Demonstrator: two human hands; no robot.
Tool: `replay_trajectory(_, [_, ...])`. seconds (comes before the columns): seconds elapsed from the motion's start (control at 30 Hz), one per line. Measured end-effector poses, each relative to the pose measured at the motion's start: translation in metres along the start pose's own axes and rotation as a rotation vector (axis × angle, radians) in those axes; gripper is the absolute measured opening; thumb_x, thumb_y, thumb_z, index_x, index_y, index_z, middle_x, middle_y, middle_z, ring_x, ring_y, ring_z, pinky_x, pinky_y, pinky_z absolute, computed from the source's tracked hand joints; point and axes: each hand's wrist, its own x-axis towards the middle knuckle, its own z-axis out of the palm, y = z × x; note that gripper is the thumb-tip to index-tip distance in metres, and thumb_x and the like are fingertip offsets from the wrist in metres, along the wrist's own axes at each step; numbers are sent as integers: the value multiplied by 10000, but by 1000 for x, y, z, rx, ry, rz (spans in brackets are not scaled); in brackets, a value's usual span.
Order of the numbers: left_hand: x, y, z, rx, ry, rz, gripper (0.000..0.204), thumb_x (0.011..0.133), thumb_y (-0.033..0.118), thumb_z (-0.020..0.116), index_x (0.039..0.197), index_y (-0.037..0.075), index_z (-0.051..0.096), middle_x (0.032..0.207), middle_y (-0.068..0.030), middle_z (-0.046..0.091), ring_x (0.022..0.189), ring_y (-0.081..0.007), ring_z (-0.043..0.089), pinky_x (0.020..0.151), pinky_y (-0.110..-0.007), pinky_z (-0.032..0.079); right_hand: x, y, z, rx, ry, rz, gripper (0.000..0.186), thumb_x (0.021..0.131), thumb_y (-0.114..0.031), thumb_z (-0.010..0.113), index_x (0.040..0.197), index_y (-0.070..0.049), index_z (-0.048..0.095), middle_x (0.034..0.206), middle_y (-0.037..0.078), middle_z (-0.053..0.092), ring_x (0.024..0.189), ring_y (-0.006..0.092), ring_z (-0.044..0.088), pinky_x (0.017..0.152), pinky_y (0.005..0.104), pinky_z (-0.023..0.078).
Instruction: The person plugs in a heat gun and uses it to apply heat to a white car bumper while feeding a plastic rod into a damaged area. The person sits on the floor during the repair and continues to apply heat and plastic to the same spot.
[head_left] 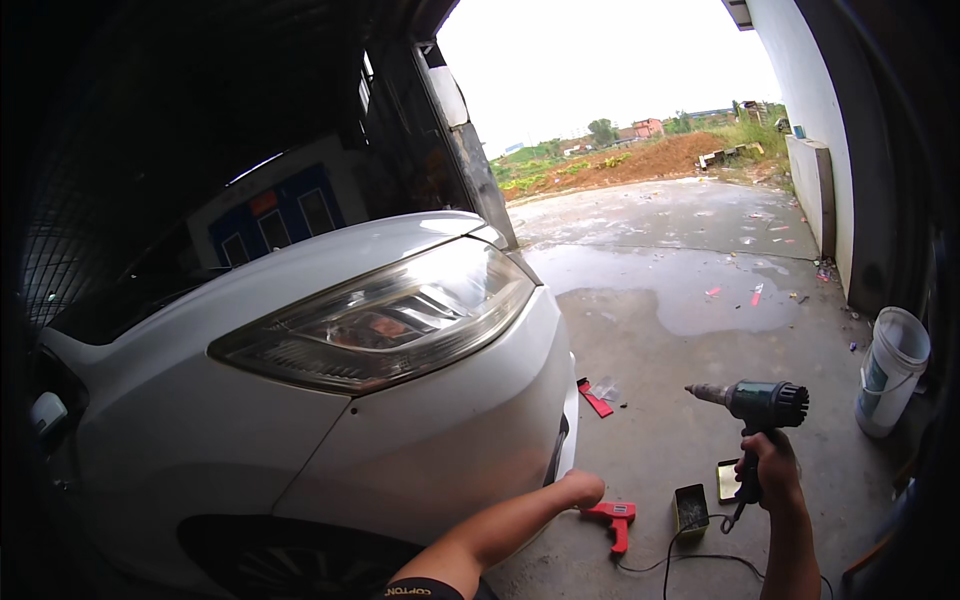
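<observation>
My right hand (pixel 768 462) is wrapped round the grip of a dark green heat gun (pixel 765 402), raised above the floor with its metal nozzle pointing left toward the car. Its dark cord runs down from the handle. My left hand (pixel 582 489) is by the lower front corner of the white car's bumper (pixel 450 420). Its fingers are hidden behind the hand, so what they do does not show. Just below it in the picture is a red gun-shaped tool (pixel 613 520), seemingly on the floor with a cord. The car's headlight (pixel 400 315) is clouded and yellowed along its edge.
A small open dark box (pixel 690 508) stands between the tools, its lid-like tray (pixel 728 482) beside it. Black cord (pixel 715 557) trails across the concrete. A white bucket (pixel 890 375) stands at right. Red scraps (pixel 597 400) and a puddle (pixel 690 295) lie ahead.
</observation>
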Motion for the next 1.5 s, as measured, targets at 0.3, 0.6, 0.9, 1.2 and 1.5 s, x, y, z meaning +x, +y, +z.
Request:
replay_trajectory(0.3, [5, -3, 2, 2, -14, -4, 280, 736, 80, 651, 1007, 42, 708, 1046, -163, 691, 968, -327, 673, 759, -443, 545, 0, -1, 0, -22, -13, 11, 156, 827, -137, 556, 905, -4, 532, 594, 84, 553, 468, 180, 573, 442, 322, 490])
replay_trajectory(0.6, [1, 1, -5, -2, -69, -17, 280, 768, 107, 645, 1039, 70, 706, 1101, -136, 681, 1025, -316, 656, 785, -456, 539, 0, -1, 0, -35, -23, 25, 159, 826, -135, 555, 913, -5, 527, 610, 79, 550, 474, 178, 572, 432, 323, 480])
replay_trajectory(0.9, [5, -1, 1, 2, -58, -21, 276, 765, 116, 653, 1031, 74, 712, 1092, -135, 685, 1011, -316, 661, 779, -464, 539, -3, -2, 2, -38, -9, 20, 164, 827, -130, 557, 918, 1, 524, 645, 72, 542, 494, 170, 581, 435, 318, 487])
replay_trajectory(1.2, [6, -2, 3, 2, -55, -27, 283, 762, 138, 665, 1035, 79, 712, 1090, -121, 687, 1008, -311, 663, 771, -464, 539, -5, -7, 4, -50, -21, 47, 247, 799, -133, 566, 988, 22, 533, 691, 73, 544, 507, 165, 579, 456, 316, 495])
replay_trajectory(1.5, [-7, 1, -9, -15, -1, 22, 273, 704, 57, 659, 969, 23, 714, 978, -167, 704, 897, -316, 691, 708, -434, 556, -7, -9, 6, -46, -21, 55, 251, 799, -132, 566, 991, 26, 532, 690, 74, 547, 501, 165, 574, 450, 313, 488])
